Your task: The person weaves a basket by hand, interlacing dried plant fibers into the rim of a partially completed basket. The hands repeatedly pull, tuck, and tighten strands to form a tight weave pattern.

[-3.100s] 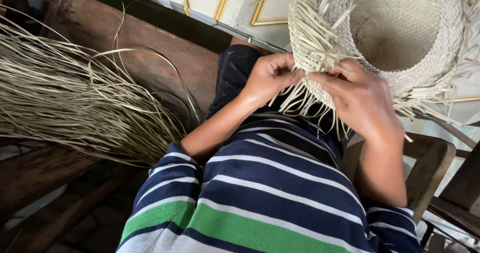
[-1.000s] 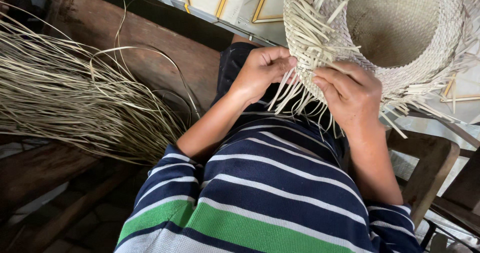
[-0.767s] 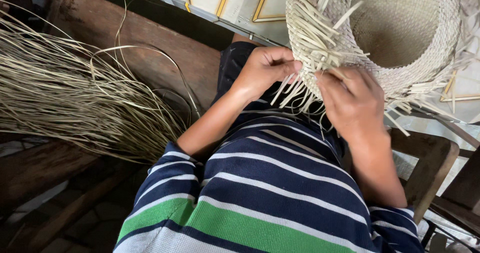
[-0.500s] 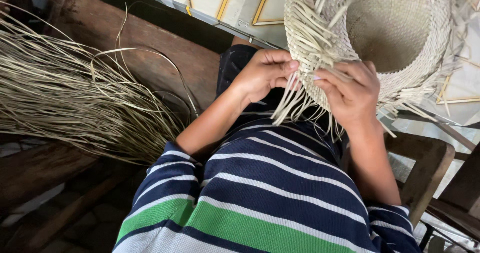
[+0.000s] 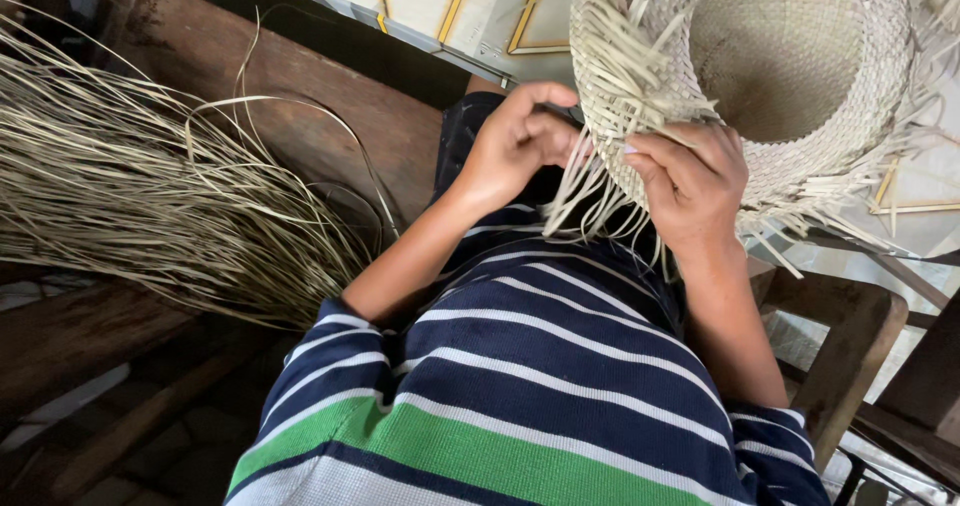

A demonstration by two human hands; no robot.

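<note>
**Left hand shifts up to the rim while the hat tips nearer**

I see the pale, half-woven straw hat [image 5: 780,76] held crown-away at the far right of the scene, its hollow facing me and loose strand ends bristling all round the brim. Compared with half a second ago, the left hand [image 5: 515,146] has drawn slightly back from the brim edge: its fingers are now curled, thumb and forefinger closing on what looks like one or two of the loose straw strands [image 5: 590,191] hanging off the near-left edge, though I cannot tell for certain that a strand sits between them. The right hand [image 5: 690,181] has stayed on the brim, fingers pressed together and laid flat over the weave, thumb hidden underneath, pinning the hat steady against the lap.

I read this as a fresh strand being picked out for the next tuck of the brim weave, the work staying at the same stretch of rim.

To the left lies a large bundle of long dry straw stalks [image 5: 150,196] across a dark wooden bench [image 5: 300,96]. Near me is the navy, white and green striped shirt [image 5: 520,396]. A wooden chair frame [image 5: 850,346] stands at the right.
</note>
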